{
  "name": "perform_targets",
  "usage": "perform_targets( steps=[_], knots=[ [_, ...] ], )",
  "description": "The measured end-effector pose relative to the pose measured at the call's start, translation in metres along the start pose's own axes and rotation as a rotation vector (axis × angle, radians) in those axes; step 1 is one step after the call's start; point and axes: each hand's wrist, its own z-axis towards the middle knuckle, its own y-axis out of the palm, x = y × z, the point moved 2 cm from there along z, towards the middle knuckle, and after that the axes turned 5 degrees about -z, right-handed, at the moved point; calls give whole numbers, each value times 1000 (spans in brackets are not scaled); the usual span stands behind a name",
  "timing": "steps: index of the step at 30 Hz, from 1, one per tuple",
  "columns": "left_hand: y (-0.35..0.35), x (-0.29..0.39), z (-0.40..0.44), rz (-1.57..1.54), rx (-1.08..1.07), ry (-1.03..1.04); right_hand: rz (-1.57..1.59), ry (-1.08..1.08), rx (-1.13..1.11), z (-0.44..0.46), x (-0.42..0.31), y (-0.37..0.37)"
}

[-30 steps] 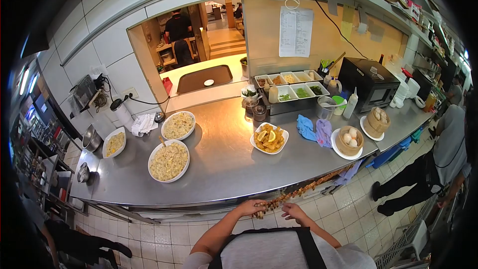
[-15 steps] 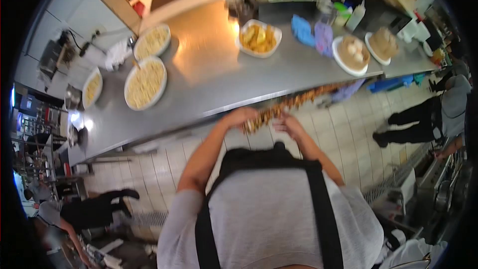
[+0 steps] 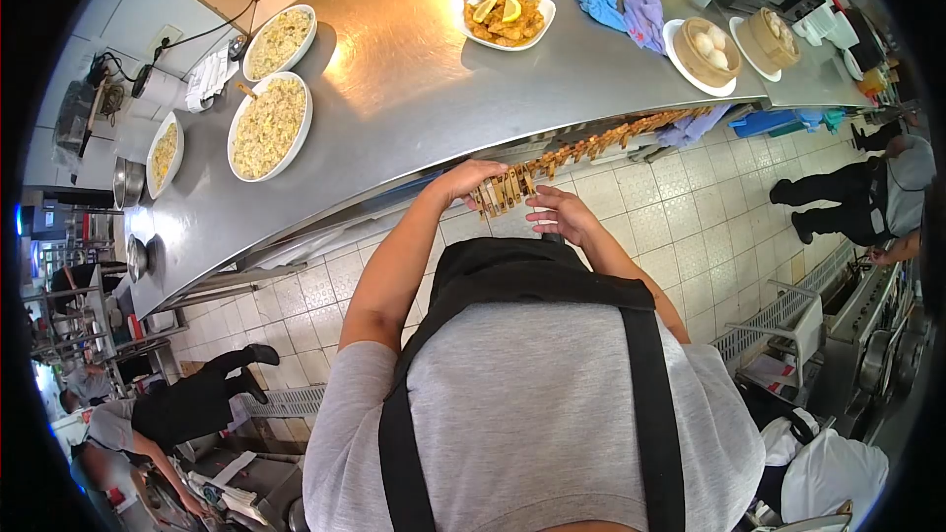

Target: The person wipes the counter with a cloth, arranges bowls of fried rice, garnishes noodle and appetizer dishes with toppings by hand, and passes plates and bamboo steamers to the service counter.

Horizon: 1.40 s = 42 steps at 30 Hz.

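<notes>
A long row of wooden clothespins [image 3: 591, 146] hangs along the front edge of the steel counter [image 3: 414, 128]. At its near left end my left hand [image 3: 471, 180] has its fingers closed on the clothespins. Just right of that end is my right hand [image 3: 560, 211], fingers apart, close to the pins with nothing visible in it. On the counter above stands a white square plate of fried food with lemon slices [image 3: 507, 16]. Two oval bowls of fried rice [image 3: 268, 128] are at the left, one behind the other, and a smaller rice bowl [image 3: 165, 156] is beside them.
Blue cloth [image 3: 598, 0] and purple cloth [image 3: 643, 18] lie near two bamboo steamers [image 3: 709, 51] with buns. Metal bowls [image 3: 128, 182] are at the far left. One person [image 3: 202, 394] is at the lower left, another [image 3: 887, 192] at the right.
The view has tilted down, so counter and dishes appear higher. My left hand stays at the clothespins, and my right hand stays beside them with its fingers spread more.
</notes>
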Motion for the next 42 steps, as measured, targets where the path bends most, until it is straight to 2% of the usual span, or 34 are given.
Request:
perform_targets(
  steps=[6,9,16,24,28,34,35,37,38,39,40,42],
  knots=[
    [0,-1,1,15,-2,-15,-13,-49,-63,-2,-2,17],
    [-2,-10,6,-14,-60,-2,-80,-44,-36,5,7,17],
    [-4,-17,14,-22,-79,-47,-14,-41,24,16,20,9],
    [-2,-26,24,6,-91,51,-16,-45,17,19,20,9],
    [2,-37,31,69,-34,114,-6,28,37,20,17,9],
    [0,-30,18,231,-125,48,-82,101,-10,21,8,5],
    [1,-35,20,372,4,158,-90,114,-10,23,4,2],
    [6,-45,18,647,267,373,-401,119,-55,30,-4,-7],
    [8,-47,13,671,307,306,-557,125,-79,34,-6,-13],
    [10,-33,-9,696,350,238,-894,27,-54,41,-4,-23],
    [6,-26,-23,721,397,171,-1071,-36,-92,40,-14,-26],
    [3,-37,-40,592,403,375,-1426,-170,-168,25,-48,-17]
  ],
)
